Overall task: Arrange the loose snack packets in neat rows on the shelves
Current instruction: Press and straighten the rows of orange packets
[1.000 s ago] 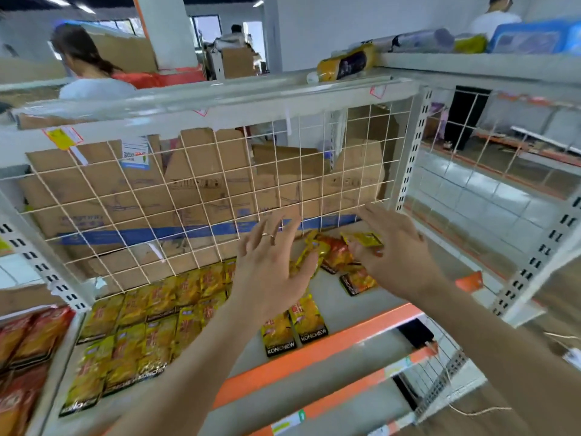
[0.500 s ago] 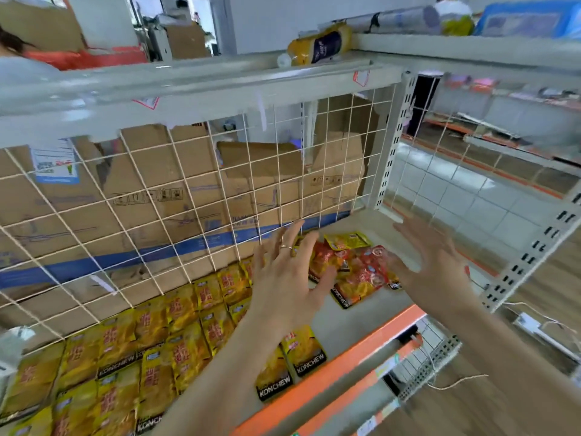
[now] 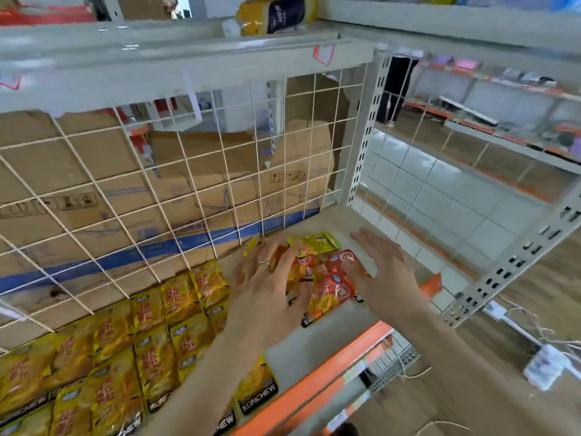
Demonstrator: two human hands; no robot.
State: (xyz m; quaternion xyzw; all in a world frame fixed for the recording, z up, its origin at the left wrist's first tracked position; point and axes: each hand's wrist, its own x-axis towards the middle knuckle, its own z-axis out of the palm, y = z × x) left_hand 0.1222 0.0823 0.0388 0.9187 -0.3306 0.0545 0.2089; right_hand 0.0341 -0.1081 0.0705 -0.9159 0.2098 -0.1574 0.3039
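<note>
Bracketing the loose packets, left hand and right hand flat and splayed, gripping nothing; best gathering them, then squaring against the KONCHEW rows leftward.

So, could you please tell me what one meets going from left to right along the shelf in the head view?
rows of yellow packets → left hand → loose pile of red and yellow packets → right hand → slotted grey upright
</note>
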